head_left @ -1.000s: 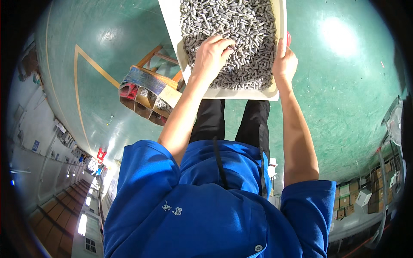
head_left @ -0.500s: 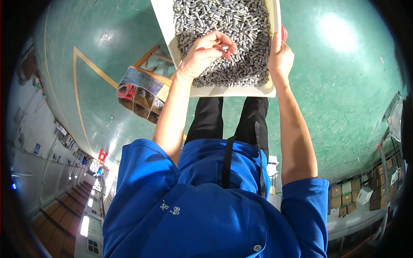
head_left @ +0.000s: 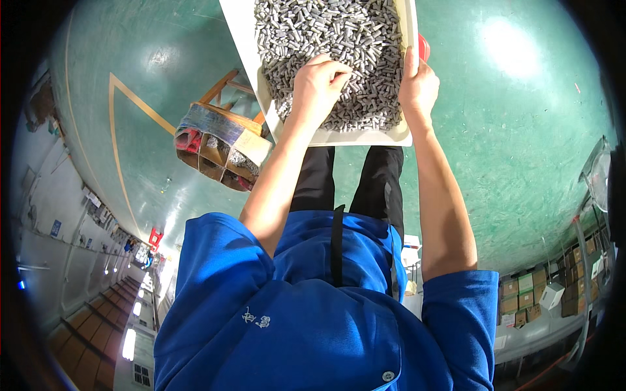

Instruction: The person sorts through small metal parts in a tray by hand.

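A white plastic tray (head_left: 365,138) holds a heap of small grey cylindrical metal pieces (head_left: 365,85). My left hand (head_left: 317,88) rests low over the heap, back upward. Its fingers are curled and pressed together, and whatever they hold is hidden. My right hand (head_left: 419,91) is closed round the tray's right rim, with the thumb lying along the top edge and the other fingers out of sight below.
Left of the tray, a wooden stool (head_left: 218,86) stands beside a divided cardboard box (head_left: 218,153) with red and metal bits in its compartments. A red object (head_left: 424,47) shows past the right rim. Stacked cartons (head_left: 521,293) line the far right.
My left hand has turned from palm partly up, with a small pale piece at its fingers, to back up over the heap. The tray and right hand have shifted slightly left.
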`<state>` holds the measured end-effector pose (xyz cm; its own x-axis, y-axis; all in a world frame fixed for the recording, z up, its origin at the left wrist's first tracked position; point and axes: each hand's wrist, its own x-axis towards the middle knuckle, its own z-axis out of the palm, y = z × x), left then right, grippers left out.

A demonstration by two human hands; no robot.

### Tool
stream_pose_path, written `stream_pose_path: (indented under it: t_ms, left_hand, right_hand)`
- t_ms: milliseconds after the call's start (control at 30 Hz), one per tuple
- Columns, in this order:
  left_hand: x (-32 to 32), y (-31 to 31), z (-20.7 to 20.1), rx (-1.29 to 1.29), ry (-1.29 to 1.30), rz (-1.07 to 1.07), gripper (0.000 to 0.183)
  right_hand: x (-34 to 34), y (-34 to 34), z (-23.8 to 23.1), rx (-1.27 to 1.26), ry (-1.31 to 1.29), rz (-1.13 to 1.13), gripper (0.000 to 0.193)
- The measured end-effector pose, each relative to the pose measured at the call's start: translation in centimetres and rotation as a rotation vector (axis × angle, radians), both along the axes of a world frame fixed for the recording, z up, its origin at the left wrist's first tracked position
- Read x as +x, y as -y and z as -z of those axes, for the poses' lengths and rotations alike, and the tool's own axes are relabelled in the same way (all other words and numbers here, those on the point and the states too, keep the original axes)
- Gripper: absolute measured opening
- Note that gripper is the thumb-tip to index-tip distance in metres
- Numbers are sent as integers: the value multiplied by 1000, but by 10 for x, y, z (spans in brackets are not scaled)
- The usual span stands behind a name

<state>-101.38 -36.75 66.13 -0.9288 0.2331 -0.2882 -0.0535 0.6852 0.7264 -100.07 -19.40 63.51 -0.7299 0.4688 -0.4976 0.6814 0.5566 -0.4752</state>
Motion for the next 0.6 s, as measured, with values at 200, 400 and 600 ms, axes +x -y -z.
stream_pose_path:
  t_ms: [200,400,600]
  left_hand:
    - [-13,8,-15,669,605,-476,16]
    - [-16,-4,-14,107,167,-207,14]
    - [-5,-56,8,-134,-260,311,21]
  right_hand:
    - [-4,-7,-2,1,6,-11,55]
    - [-5,-10,-6,-31,49,-3,54]
    - [-14,-8,-3,-17,-3,-7,50]
